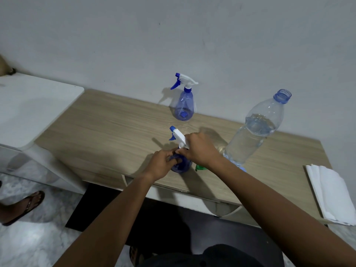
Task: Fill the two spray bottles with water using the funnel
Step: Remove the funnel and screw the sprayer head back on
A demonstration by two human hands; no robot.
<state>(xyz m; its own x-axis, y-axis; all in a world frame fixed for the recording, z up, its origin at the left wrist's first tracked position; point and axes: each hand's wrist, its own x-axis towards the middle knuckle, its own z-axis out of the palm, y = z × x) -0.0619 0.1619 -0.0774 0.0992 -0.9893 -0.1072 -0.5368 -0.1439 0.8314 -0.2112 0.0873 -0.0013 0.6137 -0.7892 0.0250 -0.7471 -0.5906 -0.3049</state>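
1. The task is looking partway through. The far spray bottle [184,106] is standing capped by the wall (its water level is too hard to read), and the water bottle [252,132] is sitting uncapped and partly full on the table [96,128].
2. The green funnel [199,167] is lying behind the right wrist, not in use.
3. The left hand [161,164] is curling its fingers around the near spray bottle [182,166], steadying it on the table.
4. The right hand [198,149] is pinching the base of its trigger head [178,136]. Whether it is tightening or loosening, I cannot tell.

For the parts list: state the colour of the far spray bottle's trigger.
Its trigger is blue; head view.
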